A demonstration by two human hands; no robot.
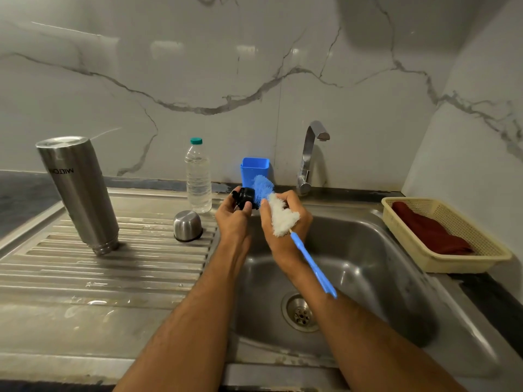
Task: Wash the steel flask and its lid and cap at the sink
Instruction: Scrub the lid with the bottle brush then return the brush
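Over the sink's (396,250) far left corner, the left hand (233,219) pinches the black lid (245,197) while the right hand (283,219) grips the bottle brush (278,215) by its bristled head. Work the blue tip into the lid's grooves, turning it (flask (77,190) and steel cap (187,225) wait upturned on the drainboard (99,267), left).
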